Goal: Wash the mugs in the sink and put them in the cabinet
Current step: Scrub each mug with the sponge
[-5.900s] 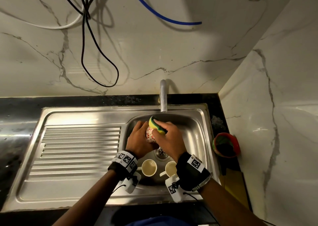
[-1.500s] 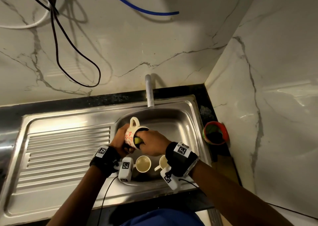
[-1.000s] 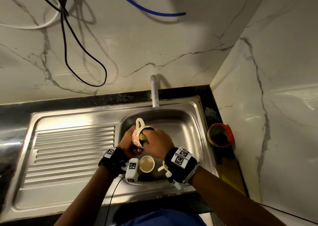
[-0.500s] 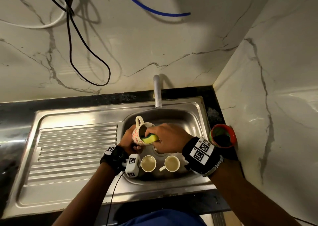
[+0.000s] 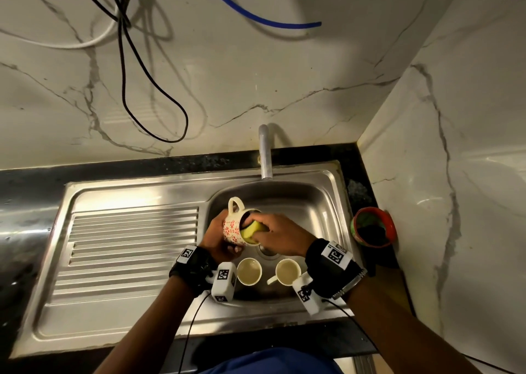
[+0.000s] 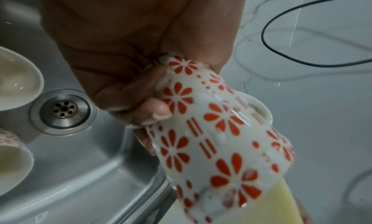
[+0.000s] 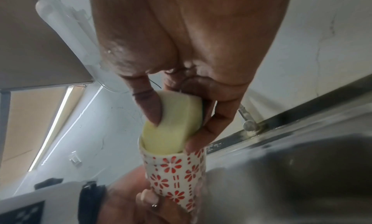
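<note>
Three mugs sit in the sink (image 5: 321, 200); my left hand (image 5: 217, 238) clamps the mug (image 5: 237, 227) at its base, right hand (image 5: 280, 238) pinching the sponge (image 5: 252, 229) inside. Two mugs (image 5: 249, 271) wait at six o'clock. I should twist firmly, keeping hold despite suds.

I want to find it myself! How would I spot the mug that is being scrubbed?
Find the steel sink under the tap. Three mugs are in it; two plain ones stand upright near the front edge. The scrubbed mug is tipped sideways in the left hand, has red flowers, and a yellow sponge pokes into it.
</note>
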`<state>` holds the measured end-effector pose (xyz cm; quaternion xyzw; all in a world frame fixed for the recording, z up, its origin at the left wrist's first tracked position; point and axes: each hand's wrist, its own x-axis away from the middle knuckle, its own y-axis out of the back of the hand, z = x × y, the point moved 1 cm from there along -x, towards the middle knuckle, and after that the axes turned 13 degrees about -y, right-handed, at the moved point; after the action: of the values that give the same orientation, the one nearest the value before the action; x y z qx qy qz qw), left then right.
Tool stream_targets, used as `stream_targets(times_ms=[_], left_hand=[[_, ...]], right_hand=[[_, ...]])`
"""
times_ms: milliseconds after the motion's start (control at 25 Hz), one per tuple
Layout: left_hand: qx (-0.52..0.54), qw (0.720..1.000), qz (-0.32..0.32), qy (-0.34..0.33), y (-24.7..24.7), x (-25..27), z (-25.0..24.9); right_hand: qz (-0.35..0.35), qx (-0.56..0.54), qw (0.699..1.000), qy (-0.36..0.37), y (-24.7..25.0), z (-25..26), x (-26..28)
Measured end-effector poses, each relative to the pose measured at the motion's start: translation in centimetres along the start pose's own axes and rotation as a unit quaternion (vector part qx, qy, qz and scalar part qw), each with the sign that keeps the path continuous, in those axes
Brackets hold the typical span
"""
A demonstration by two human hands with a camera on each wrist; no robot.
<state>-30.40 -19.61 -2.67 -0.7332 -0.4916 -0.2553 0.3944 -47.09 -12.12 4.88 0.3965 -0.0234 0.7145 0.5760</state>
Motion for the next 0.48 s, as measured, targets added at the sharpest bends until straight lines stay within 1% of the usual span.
stream_targets(times_ms=[40,120,200,240,280,360,400,440,480], left_hand=[[0.012,1.000,0.008,0.005,0.1,0.1,0.1],[0.050,0.999,0.019,0.003,-0.1,0.2,0.5],[0.103,0.994,0.029,-0.019,-0.3,0.4,0.6],[0.128,0.991,0.037,-0.030,-0.2,0.6,0.5],[0.142,0.988,0.047,-0.039,-0.2,0.9,0.4],[0.140,0.986,0.072,-0.057,-0.1,1.5,0.4],[0.133,0.986,0.082,-0.060,0.1,1.8,0.4],[0.127,0.986,0.091,-0.058,0.4,2.1,0.5],[0.120,0.986,0.104,-0.052,0.7,2.3,0.7]], right_hand=[[-0.021,-0.018,1.000,0.000,0.5,0.0,0.1],[-0.066,-0.013,0.998,-0.001,0.9,-0.3,0.1],[-0.080,-0.013,0.997,-0.009,0.5,-0.3,0.0],[-0.077,-0.058,0.995,-0.027,0.2,-0.4,-0.2],[-0.072,-0.134,0.987,-0.056,0.1,-0.4,-0.3],[-0.043,-0.303,0.946,-0.106,0.4,-0.5,-0.5],[-0.028,-0.352,0.929,-0.111,0.7,-0.7,-0.5],[-0.016,-0.371,0.922,-0.107,0.9,-1.1,-0.5],[-0.005,-0.368,0.925,-0.096,1.1,-1.4,-0.5]])
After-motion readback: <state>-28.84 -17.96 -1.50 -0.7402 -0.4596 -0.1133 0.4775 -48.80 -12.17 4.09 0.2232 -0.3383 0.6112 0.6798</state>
